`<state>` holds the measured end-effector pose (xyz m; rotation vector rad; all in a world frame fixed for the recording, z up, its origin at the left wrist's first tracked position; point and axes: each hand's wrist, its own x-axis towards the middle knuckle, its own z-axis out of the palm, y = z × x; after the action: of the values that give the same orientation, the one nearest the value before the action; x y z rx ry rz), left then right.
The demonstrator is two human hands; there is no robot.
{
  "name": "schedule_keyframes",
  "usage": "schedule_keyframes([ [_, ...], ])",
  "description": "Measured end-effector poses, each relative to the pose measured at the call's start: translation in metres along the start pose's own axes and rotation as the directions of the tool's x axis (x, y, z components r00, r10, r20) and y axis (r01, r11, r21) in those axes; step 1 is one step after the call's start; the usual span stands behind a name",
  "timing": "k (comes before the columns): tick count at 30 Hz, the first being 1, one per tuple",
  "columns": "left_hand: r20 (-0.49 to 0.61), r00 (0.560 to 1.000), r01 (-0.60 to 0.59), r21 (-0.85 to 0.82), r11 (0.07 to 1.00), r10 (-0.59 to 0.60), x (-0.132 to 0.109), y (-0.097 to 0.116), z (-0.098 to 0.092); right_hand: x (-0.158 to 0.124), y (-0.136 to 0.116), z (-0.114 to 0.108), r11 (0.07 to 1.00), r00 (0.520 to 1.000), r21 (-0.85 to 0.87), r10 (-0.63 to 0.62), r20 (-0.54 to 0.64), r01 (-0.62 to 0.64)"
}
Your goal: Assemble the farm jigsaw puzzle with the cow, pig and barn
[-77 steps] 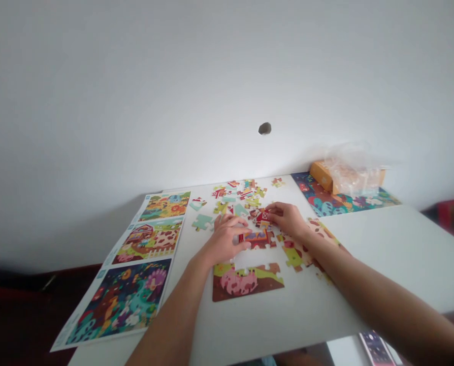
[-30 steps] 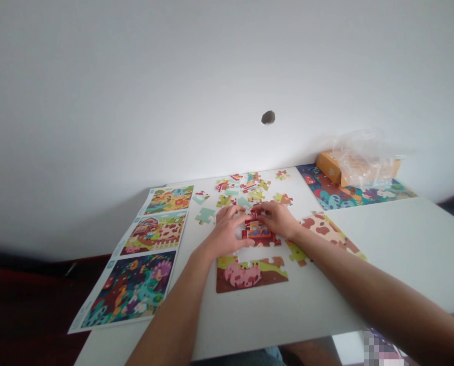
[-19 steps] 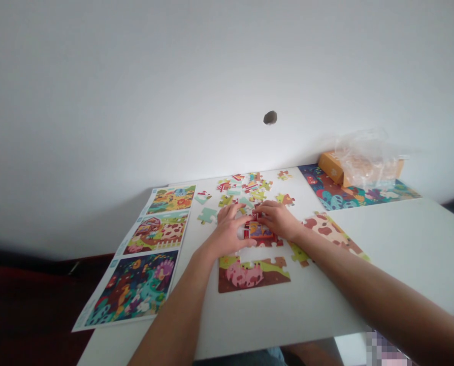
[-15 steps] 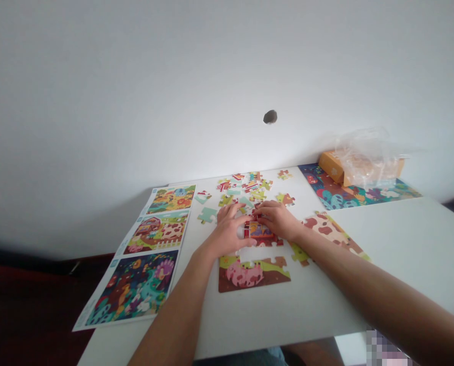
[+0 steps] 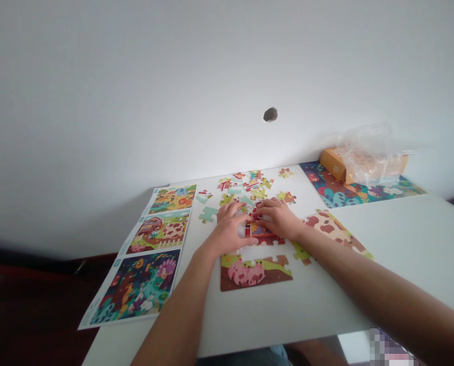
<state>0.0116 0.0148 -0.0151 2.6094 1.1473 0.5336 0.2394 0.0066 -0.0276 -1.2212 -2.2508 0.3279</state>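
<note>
On the tabletop (image 5: 250, 320), puzzle section (image 5: 265, 239); red, orange, purple

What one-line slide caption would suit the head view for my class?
Left hand and right hand at red barn puzzle pieces, just beyond a joined pig section.

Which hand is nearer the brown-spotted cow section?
Right. The right hand is just left of the cow section; the left hand is farther left, by the left edge of the barn section.
</note>
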Motion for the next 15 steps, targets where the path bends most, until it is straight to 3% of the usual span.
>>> schedule_keyframes([
  [10,-0.108,0.994,0.016,-0.023,1.000,-0.018,0.0008,-0.0007,-0.0042,0.0003,-0.0048,-0.0048,0.998,1.000,-0.067,0.018,0.015,-0.017],
  [15,-0.067,0.997,0.025,-0.034,0.999,-0.027,0.0001,0.0003,-0.0063,0.0004,-0.0051,-0.0051,0.998,1.000,-0.061,0.002,0.016,-0.001],
])
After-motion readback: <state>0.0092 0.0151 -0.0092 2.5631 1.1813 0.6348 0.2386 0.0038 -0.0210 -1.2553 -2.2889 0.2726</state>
